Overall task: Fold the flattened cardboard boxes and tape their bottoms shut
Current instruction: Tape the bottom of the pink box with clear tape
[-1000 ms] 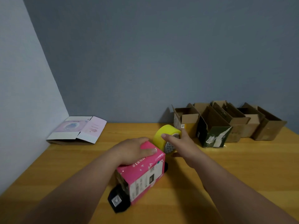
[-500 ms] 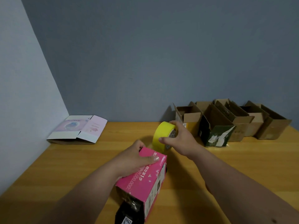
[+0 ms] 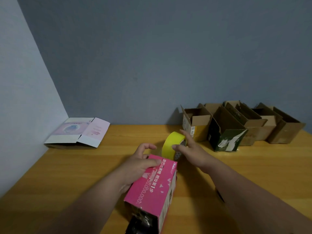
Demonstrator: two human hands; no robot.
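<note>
Dim, even light, soft shadows, slight motion blur, and wide-angle bending toward the edges.

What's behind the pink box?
Just behind the pink box is a yellow tape roll, held by the right hand. The box and the left hand cover the roll's bottom, so whether it touches the table can't be seen.

The table [image 3: 67, 166] holds one pink box [image 3: 152, 184], one yellow tape roll [image 3: 172, 144] and one flattened box [image 3: 79, 132]. Folded boxes line the wall: one green [image 3: 226, 141] and about four brown [image 3: 196, 122], overlapping. Two hands show.
</note>
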